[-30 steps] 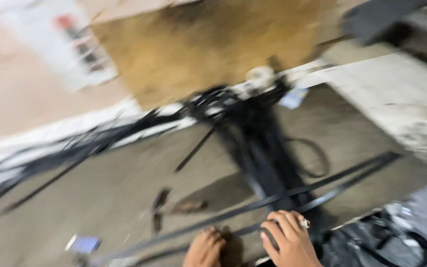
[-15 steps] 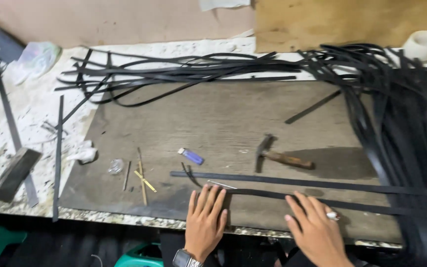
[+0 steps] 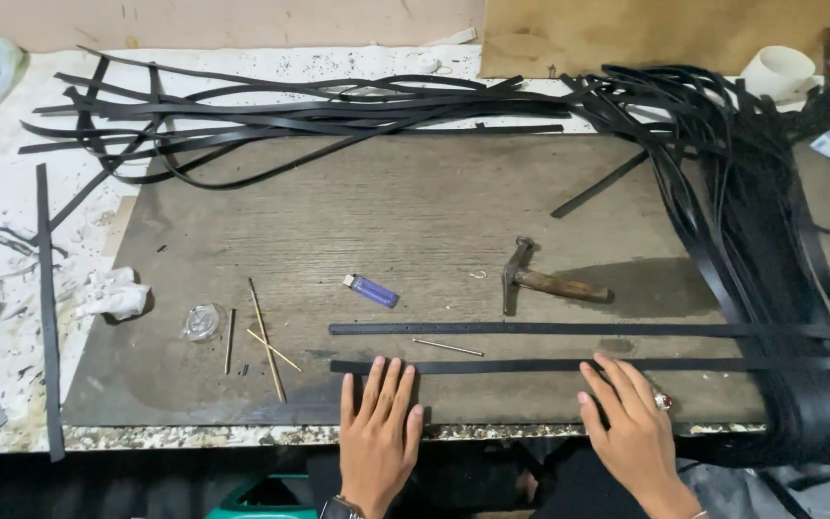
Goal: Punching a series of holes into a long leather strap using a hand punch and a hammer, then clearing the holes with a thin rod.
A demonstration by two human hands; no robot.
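The long, flat black leather strap [image 3: 530, 365] nearest the bench edge now lies straight across the dark wooden work board [image 3: 415, 231], its left end squared up where half a second ago it curved. The left hand [image 3: 379, 428] lies flat, fingers spread, fingertips touching that end, and the right hand [image 3: 631, 423] presses it with fingers slightly parted. Just beyond lie a parallel second black strap [image 3: 569, 329] and a wooden-handled hammer [image 3: 540, 279].

Hammer [image 3: 549, 283] lies behind 2 straps [image 3: 569, 347], right of lighter [image 3: 371, 289].

Both the left hand [image 3: 379, 428] and right hand [image 3: 632, 423] lie flat, palms down, fingers spread forward.
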